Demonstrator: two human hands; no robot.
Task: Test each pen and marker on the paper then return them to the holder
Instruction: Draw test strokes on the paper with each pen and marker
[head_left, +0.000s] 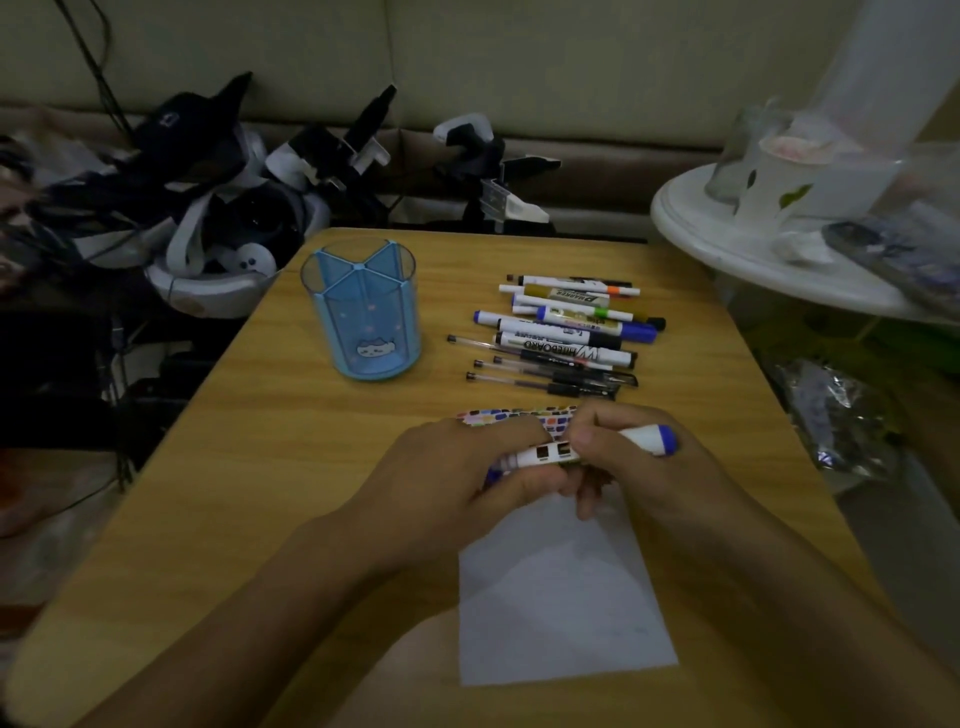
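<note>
While your left hand and right hand both clamp their fingers on the blue marker above the paper, you seem to be uncapping it; next, pull apart, scribble, then reach the holder.

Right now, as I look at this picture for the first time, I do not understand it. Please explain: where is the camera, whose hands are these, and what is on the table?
There is no machine here. The one camera sits on a person's head and looks down at their two bare hands. The left hand and the right hand both grip a white marker with blue ends above a white sheet of paper. On the light wooden table stand a clear blue plastic pen holder, with nothing visible inside, and a row of loose pens and markers lying flat.
</note>
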